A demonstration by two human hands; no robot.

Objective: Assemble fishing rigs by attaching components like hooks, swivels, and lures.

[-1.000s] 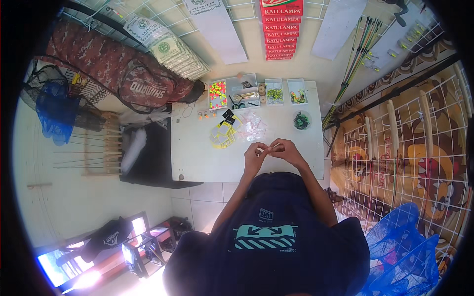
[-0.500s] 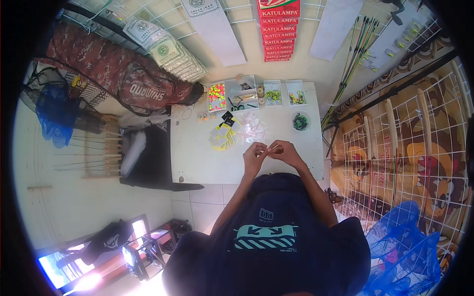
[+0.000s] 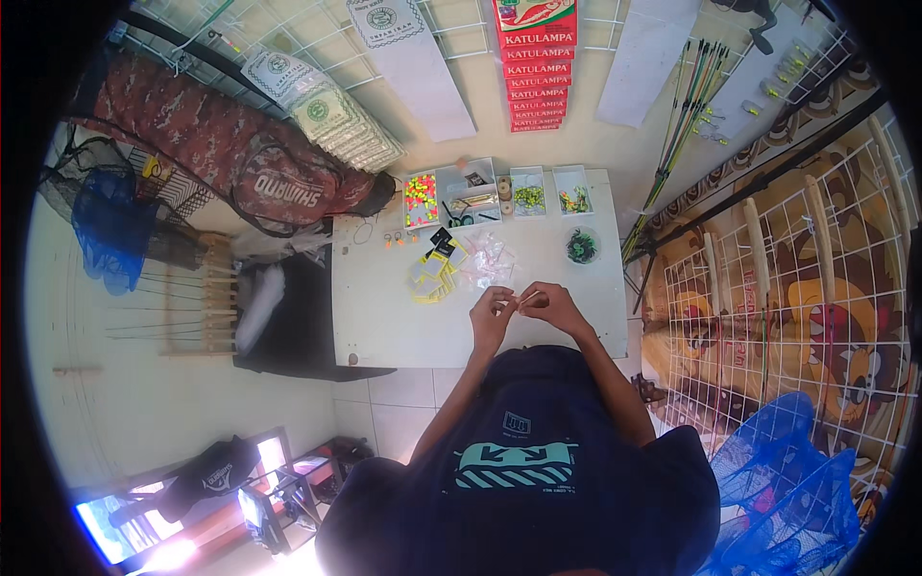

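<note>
Small thin pale item (image 3: pixel 528 299), held at the fingertips, between the two hands; kind too small to make out. Right hand (image 3: pixel 553 306): thumb and forefinger closed in a narrow pinch on the item. Left hand (image 3: pixel 489 313): fingers curled, thumb and forefinger tips brought close to the item's left end; whether they grip it, cannot tell. Fingertips of both hands nearly meet.

Both hands above the near part of the white table (image 3: pixel 403 331). Just beyond the left hand: loose clear packets (image 3: pixel 491 261). Left of these, and farther left of the left hand: overlapping yellow-edged packets (image 3: pixel 428 280), black cards (image 3: pixel 441 238) at their far end. Beyond the right hand, slightly right: round tub of dark green pieces (image 3: pixel 581 246).

Farthest from the hands, along the table's far side: pink and yellow beads (image 3: pixel 421 199) ahead-left of the left hand; yellow-green pieces (image 3: pixel 528 196) in a tray ahead of the right hand.
</note>
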